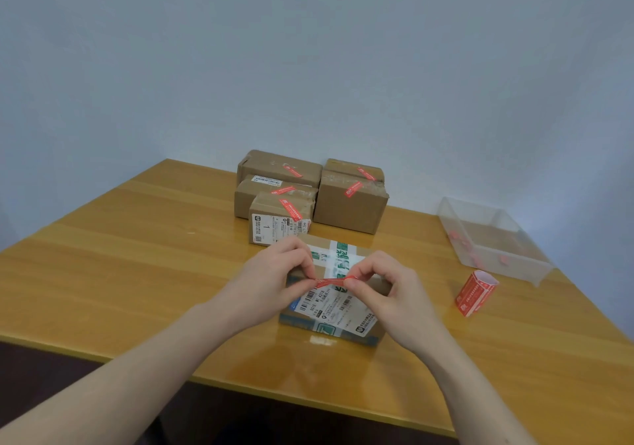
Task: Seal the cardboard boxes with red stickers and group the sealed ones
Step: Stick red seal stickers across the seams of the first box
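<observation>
Five brown cardboard boxes bearing red stickers sit grouped at the rear of the wooden surface. Left hand and right hand pinch a red sticker strip taut over the near label-covered cardboard box; judged unsealed, last one visible.

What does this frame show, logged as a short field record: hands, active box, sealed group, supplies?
left hand: pinches the left end of the red sticker
right hand: pinches its right end
active box: under the sticker, near the front of the table, green-printed tape and a shipping label on top
sealed group: five boxes behind it, each with a red sticker
sticker roll: lies right of the box
clear tray: far right, red scraps inside
</observation>
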